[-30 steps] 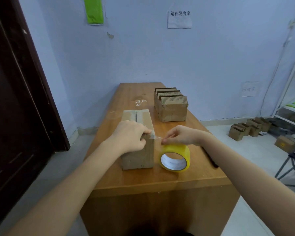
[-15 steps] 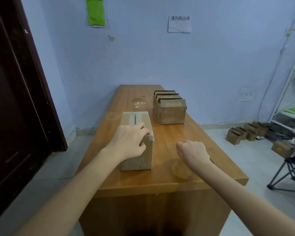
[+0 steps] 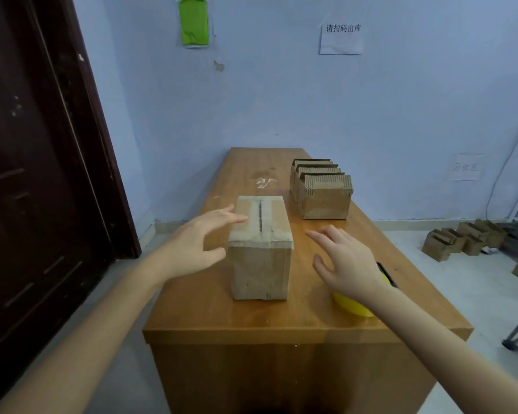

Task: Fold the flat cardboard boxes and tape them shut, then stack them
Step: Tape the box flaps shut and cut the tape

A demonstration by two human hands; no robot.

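1. Head view, hands. Left hand (image 3: 192, 252) and right hand (image 3: 349, 264) both hang with fingers spread wide, holding nothing; the left fingertips reach over the near left top edge of the box, contact uncertain.
2. Head view, work piece. Brown rectangular cardboard box (image 3: 260, 249) stands upright between the two hands on the orange-brown wooden table (image 3: 237, 327); clear glossy tape runs along its top seam, where a dark slit shows.
3. Head view, tool. Yellow round tape roll (image 3: 352, 306) lies under the right wrist, mostly hidden; a dark slender object beside it cannot be identified.
4. Head view, stock. Open cardboard box of corrugated flat blanks (image 3: 322, 189) sits beyond the right hand, ridged edges upward.
5. Step, as judged. Taping of this box appears finished; the next move calls for both palms to close on the matt, stiff sides and carry it to a stacking place.
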